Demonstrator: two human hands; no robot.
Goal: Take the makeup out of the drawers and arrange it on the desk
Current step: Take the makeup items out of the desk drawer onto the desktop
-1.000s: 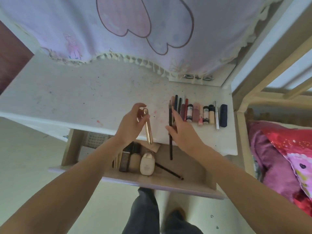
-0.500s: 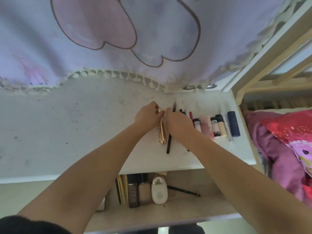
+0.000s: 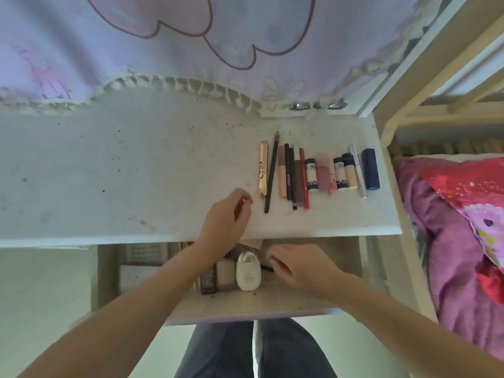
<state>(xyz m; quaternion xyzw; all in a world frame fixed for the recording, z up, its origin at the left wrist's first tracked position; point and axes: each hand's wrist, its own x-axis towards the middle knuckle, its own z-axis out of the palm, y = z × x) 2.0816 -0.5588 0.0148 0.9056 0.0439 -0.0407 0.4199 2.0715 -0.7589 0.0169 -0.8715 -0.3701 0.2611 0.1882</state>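
Observation:
A row of makeup lies on the white desk [image 3: 136,173]: a gold tube [image 3: 263,169] at its left end, a long dark pencil [image 3: 271,174] beside it, then several pencils, small bottles and a navy tube [image 3: 370,169]. The open drawer [image 3: 245,304] below holds a white bottle [image 3: 248,270], a beige bottle [image 3: 225,274] and a dark box [image 3: 208,281]. My left hand [image 3: 225,223] hovers over the desk's front edge, fingers loosely curled, holding nothing. My right hand [image 3: 297,264] is down in the drawer just right of the white bottle, fingers bent, empty.
A lilac curtain [image 3: 191,45] with a tasselled hem hangs over the back of the desk. To the right stand a wooden bed frame [image 3: 409,110] and pink bedding [image 3: 458,227]. A white basket [image 3: 144,252] sits at the drawer's left. My legs show below the drawer.
Both hands let go of the gold tube and the long dark pencil, which now lie at the row's left end. The left hand drew back to the desk edge; the right dropped into the drawer.

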